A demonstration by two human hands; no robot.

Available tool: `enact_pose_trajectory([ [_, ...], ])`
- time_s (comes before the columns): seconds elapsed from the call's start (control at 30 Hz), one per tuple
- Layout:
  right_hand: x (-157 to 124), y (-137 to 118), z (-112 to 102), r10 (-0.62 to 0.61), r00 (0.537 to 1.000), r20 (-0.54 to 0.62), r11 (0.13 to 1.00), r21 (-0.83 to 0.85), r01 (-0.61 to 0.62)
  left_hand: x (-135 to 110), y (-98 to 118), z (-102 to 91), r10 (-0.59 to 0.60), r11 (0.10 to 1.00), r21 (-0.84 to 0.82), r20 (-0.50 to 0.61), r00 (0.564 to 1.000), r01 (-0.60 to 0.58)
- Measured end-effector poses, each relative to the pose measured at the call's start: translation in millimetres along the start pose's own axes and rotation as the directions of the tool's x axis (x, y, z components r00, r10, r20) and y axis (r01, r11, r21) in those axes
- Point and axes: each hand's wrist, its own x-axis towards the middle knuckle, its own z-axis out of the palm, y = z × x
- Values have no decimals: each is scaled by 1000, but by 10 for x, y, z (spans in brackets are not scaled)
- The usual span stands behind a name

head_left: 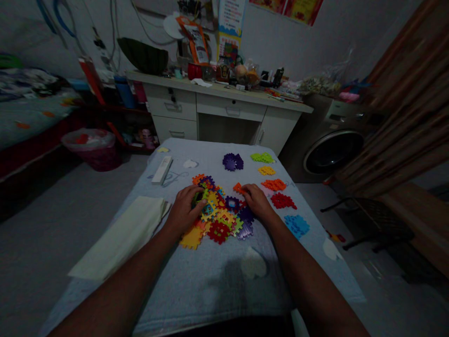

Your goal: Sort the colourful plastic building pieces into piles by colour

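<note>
A mixed heap of notched plastic building tiles (219,230) lies in the middle of the cloth-covered table. My left hand (184,208) is at the heap's left side, with fingers and thumb curled around a green tile (204,195). At the right edge of the heap, my right hand (257,200) pinches a small orange tile (238,188). Sorted by colour, other groups lie beyond and to the right: purple tiles (232,162), lime green tiles (262,157), yellow tiles (266,171), orange tiles (274,185), red tiles (283,201) and blue tiles (296,226).
On the table's left side are a folded pale cloth (121,238) and a white power strip or box (162,170). A cluttered desk (229,105) stands behind the table. To the right are a washing machine (329,140) and a dark stool (375,222); a lined bin (94,150) sits left.
</note>
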Motion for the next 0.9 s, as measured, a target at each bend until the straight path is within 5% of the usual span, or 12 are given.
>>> enact_pose_trajectory([
  [0.33,35,80,-90,90,964,-250,993,99,-67,12,-38,14,-20,1000,17,7,1000,20],
  [0.7,34,288,-361,265,903,-340,961,167,-219,8,-39,19,-22,1000,4,3,1000,22],
  [0.8,35,409,-512,298,841,-452,954,163,-251,9,-29,15,-18,1000,11,12,1000,18],
  [0.9,19,597,-650,399,732,-553,917,259,-305,9,-19,11,-25,1000,19,21,999,25],
])
